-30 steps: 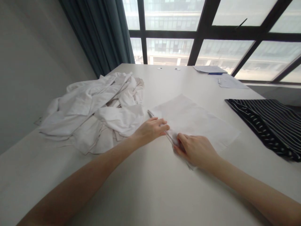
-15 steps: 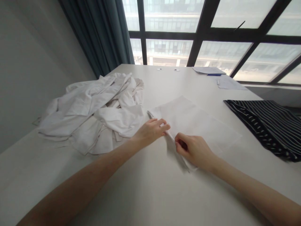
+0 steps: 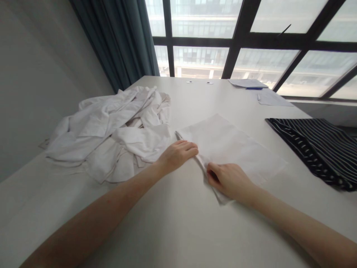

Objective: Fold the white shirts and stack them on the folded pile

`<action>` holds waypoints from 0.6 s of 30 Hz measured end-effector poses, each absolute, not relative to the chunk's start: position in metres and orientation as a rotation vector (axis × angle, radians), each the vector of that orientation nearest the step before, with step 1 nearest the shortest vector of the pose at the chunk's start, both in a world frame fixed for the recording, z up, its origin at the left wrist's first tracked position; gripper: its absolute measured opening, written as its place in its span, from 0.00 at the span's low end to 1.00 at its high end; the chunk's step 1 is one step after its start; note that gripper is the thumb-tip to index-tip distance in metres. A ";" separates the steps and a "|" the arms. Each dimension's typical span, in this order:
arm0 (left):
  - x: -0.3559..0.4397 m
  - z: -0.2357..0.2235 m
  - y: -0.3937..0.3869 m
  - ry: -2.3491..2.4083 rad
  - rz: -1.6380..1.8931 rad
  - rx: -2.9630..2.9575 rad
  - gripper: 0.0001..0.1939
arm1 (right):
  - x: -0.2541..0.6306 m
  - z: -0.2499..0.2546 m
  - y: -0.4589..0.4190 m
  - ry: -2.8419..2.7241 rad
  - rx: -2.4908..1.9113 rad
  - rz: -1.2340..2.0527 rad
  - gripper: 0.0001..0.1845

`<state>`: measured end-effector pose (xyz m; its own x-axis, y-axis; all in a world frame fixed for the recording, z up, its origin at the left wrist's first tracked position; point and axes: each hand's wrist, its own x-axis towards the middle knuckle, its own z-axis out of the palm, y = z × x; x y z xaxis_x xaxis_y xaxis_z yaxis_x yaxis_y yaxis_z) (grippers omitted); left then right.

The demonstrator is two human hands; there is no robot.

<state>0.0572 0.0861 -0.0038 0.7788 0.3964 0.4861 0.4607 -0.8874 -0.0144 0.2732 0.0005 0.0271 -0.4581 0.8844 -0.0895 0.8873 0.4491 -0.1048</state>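
The left hand (image 3: 180, 153) bends over the near edge of a thin white rectangular cloth (image 3: 225, 139), its grip hidden; the right hand (image 3: 227, 179), curled closed, pinches that edge. Beyond both, the cloth is mostly spread flat; left of them, a crumpled white fabric heap (image 3: 111, 126) lies unfolded.

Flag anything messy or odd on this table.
The heap of white fabric on the left looks untidy: crumpled, unlike the spread white cloth under the left hand and right hand. No spill or damage shows.
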 end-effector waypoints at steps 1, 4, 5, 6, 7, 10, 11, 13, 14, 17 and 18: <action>0.057 -0.005 0.086 -0.678 -0.745 -2.848 0.03 | 0.275 0.028 0.002 2.651 1.667 -0.263 0.11; 0.057 -0.006 0.087 -0.581 -0.745 -2.881 0.05 | 0.282 0.032 0.010 2.660 1.785 -0.598 0.08; 0.057 -0.006 0.087 -0.541 -0.734 -2.884 0.06 | 0.286 0.033 0.014 2.663 1.808 -0.769 0.08; 0.057 -0.005 0.087 -0.507 -0.724 -2.883 0.07 | 0.289 0.034 0.018 2.658 1.824 -0.958 0.09; 0.057 -0.005 0.087 -0.479 -0.717 -2.880 0.07 | 0.293 0.035 0.022 2.641 1.833 -1.154 0.09; 0.059 -0.004 0.086 -0.444 -0.736 -2.890 0.06 | 0.302 0.036 0.031 2.530 1.838 -1.598 0.11; 0.059 -0.004 0.086 -0.452 -0.756 -2.899 0.05 | 0.303 0.036 0.032 2.511 1.821 -1.646 0.12; 0.060 -0.004 0.086 -0.495 -0.799 -2.910 0.06 | 0.302 0.035 0.030 2.548 1.773 -1.550 0.12; 0.060 -0.004 0.086 -0.519 -0.814 -2.912 0.06 | 0.301 0.034 0.028 2.592 1.750 -1.425 0.12; 0.060 -0.004 0.086 -0.504 -0.792 -2.925 0.08 | 0.294 0.032 0.020 2.695 1.684 -1.013 0.12; 0.059 -0.004 0.086 -0.477 -0.769 -2.928 0.08 | 0.293 0.032 0.019 2.707 1.652 -0.949 0.12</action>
<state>0.0588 0.0861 -0.0041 0.8260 0.2776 0.4906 0.3164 -0.9486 0.0042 0.2931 0.0186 0.0320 -0.4910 0.8586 -0.1472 0.7625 0.3420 -0.5492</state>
